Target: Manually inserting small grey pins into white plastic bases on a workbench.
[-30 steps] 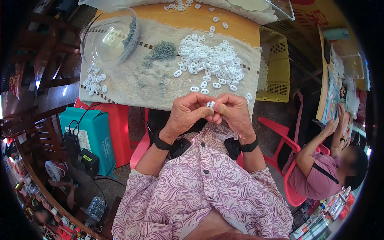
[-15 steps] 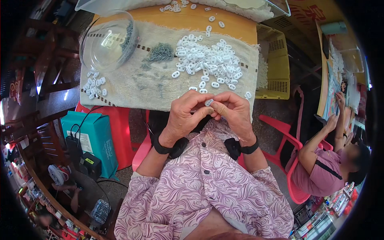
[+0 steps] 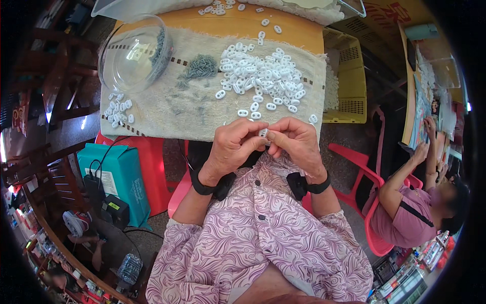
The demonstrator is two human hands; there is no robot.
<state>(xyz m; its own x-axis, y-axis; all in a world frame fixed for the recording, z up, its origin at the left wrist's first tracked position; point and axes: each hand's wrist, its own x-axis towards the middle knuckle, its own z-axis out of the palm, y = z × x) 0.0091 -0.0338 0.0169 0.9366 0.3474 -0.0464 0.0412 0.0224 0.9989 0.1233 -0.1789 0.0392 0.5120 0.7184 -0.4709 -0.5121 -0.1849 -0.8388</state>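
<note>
My left hand (image 3: 234,147) and my right hand (image 3: 296,143) meet at the near edge of the table, fingertips pinched together on one small white plastic piece (image 3: 263,133). Just beyond them, a big heap of the same white pieces (image 3: 258,76) lies on a beige cloth (image 3: 167,109). A small pile of grey metal pins (image 3: 200,66) sits left of that heap. Farther left, a clear round bowl (image 3: 132,53) holds a few more pins, and a small group of white pieces (image 3: 117,111) lies below it.
A yellow plastic crate (image 3: 349,81) stands right of the table. A teal box (image 3: 121,175) and a red stool (image 3: 152,162) sit at my left. Another person (image 3: 410,202) in a pink shirt sits on a red chair at my right, working at another table.
My hands have stayed together at the table's edge, with only the fingers shifting slightly on the white piece. The person at my right has lowered an arm.
</note>
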